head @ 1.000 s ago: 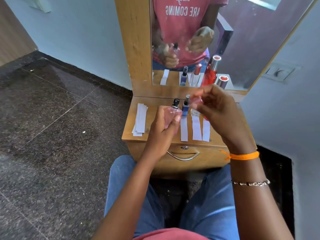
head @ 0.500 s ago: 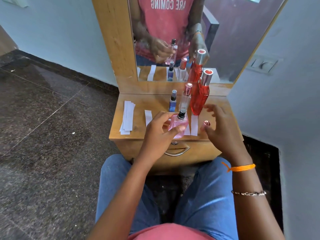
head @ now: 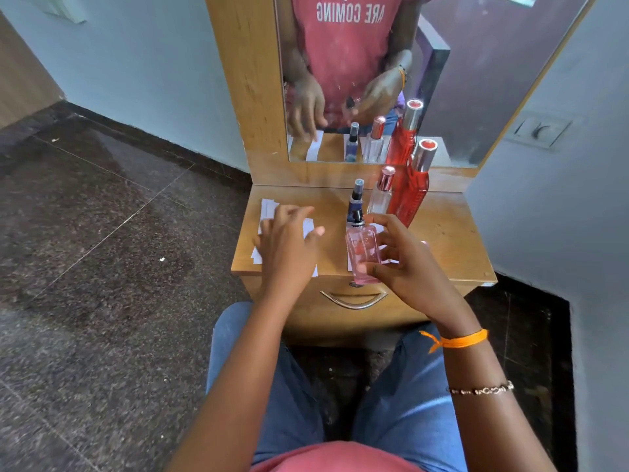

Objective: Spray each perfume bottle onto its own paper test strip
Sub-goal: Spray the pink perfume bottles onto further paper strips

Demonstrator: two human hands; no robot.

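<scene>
Head view looks down on a small wooden dresser [head: 442,233] with a mirror [head: 476,80] behind it, and both hands are over the top. Right hand [head: 405,264] has the pink bottle [head: 363,255], fingers and thumb curled round its glass body, black nozzle bare at the top, the bottle upright above the front edge of the dresser. Beneath it a white strip [head: 350,264] peeks out, mostly hidden. Left hand [head: 286,243] is spread flat, fingers straight, holding nothing, hovering over or resting on the paper at the left; contact I cannot tell. Under it lies a stack of strips [head: 267,209] and another single strip [head: 309,228] just beside its thumb. At the back stand three more bottles in a close row: a blue bottle [head: 355,206] with a dark sprayer, a clear bottle [head: 381,195] with a pink metallic cap, and a tall red bottle [head: 413,192] capped in silver. A small pink cap [head: 423,243] shows just past the right hand's fingers.
</scene>
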